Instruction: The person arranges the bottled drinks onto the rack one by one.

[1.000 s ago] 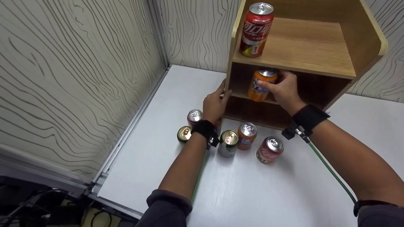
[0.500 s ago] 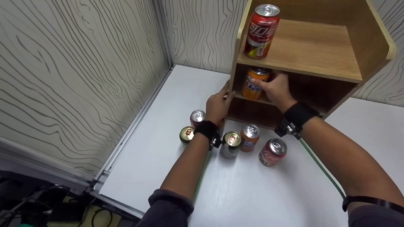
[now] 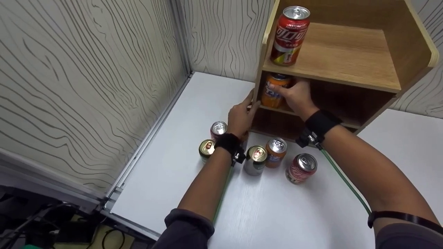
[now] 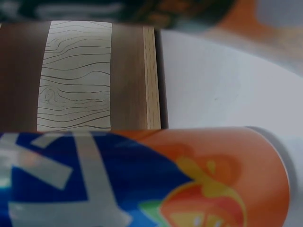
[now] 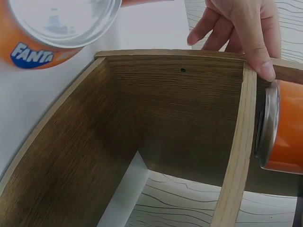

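Note:
My right hand (image 3: 299, 98) grips an orange Fanta can (image 3: 271, 98) standing in the middle compartment of a wooden shelf unit (image 3: 342, 55). The can is close to the left side panel, its base at the front of the middle board; in the right wrist view its lower end (image 5: 291, 127) sits just past that board's edge. My left hand (image 3: 240, 116) holds the left side panel, thumb at the front edge and fingers along the outside. Right wrist view: the left thumb tip (image 5: 266, 71) is right beside the can. The right fingers behind the can are hidden.
A red Coca-Cola can (image 3: 290, 36) stands on the top board's left. In front of the unit are another orange can (image 3: 276, 154), a green-and-silver can (image 3: 255, 162), a pink-red can (image 3: 300, 169) and, by the left wrist, a red can (image 3: 218, 129) and a green can (image 3: 206, 148).
My right hand has moved the orange can leftward and deeper into the middle compartment, toward the side panel. The left hand keeps its hold on the panel. The view has shifted slightly.

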A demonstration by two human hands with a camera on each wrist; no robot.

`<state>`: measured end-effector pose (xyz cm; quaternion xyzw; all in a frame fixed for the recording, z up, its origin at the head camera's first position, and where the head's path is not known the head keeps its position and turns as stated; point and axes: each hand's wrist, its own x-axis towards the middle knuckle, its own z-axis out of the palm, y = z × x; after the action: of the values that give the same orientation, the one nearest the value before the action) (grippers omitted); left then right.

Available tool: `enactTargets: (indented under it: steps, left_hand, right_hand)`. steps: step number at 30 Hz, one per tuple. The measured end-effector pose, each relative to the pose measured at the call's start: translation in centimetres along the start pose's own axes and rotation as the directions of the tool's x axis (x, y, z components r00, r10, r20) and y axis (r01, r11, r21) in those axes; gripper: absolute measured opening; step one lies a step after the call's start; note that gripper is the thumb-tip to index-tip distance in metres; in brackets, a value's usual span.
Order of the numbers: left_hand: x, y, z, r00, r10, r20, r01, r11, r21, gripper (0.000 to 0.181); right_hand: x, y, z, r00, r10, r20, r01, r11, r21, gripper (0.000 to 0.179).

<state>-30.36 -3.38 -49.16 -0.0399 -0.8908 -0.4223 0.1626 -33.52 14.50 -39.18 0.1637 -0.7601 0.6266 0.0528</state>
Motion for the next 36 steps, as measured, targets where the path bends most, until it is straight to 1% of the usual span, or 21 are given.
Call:
enactTargets:
  steps: [3,5,7,13,17,22,28,36]
  left_hand:
    - [0.00,0.00,0.07,1.000,0.001,-0.002,-0.001,1.000,0.006,0.058]
    - [-0.04,0.02,0.04,1.000,-0.001,-0.003,0.001,1.000,0.006,0.059]
    - [-0.06,0.05,0.00,1.000,-0.002,-0.005,0.002,1.000,0.003,0.059]
    - [-0.08,0.04,0.08,1.000,-0.006,-0.003,0.006,1.000,0.003,0.058]
    - [-0.04,-0.02,0.20,1.000,-0.008,-0.009,0.008,1.000,0.012,0.057]
    - [0.04,-0.11,0.23,1.000,0.005,-0.019,-0.004,1.000,0.014,0.057]
    - [0.02,-0.25,0.26,1.000,0.007,-0.004,-0.007,1.000,0.001,0.058]
    - [0.06,-0.26,0.18,0.999,0.035,-0.021,-0.034,0.999,0.029,0.059]
  right_hand:
    - [0.05,0.15,0.18,1.000,-0.019,0.006,0.019,1.000,0.015,0.075]
    - [0.08,0.27,0.23,1.000,-0.017,0.004,0.017,1.000,0.020,0.074]
    - [0.10,0.37,0.22,1.000,-0.019,0.000,0.019,1.000,0.003,0.074]
    - [0.20,0.63,0.29,0.999,-0.036,-0.008,0.036,0.999,0.003,0.072]
    - [0.21,0.65,0.30,0.999,-0.032,-0.013,0.032,0.999,-0.005,0.071]
    - [0.25,0.54,0.38,1.000,-0.026,-0.013,0.026,1.000,-0.003,0.071]
    - [0.26,0.55,0.47,1.000,-0.026,-0.016,0.025,1.000,-0.014,0.069]
    - [0.35,0.97,0.70,0.997,-0.064,-0.034,0.065,0.997,0.047,0.072]
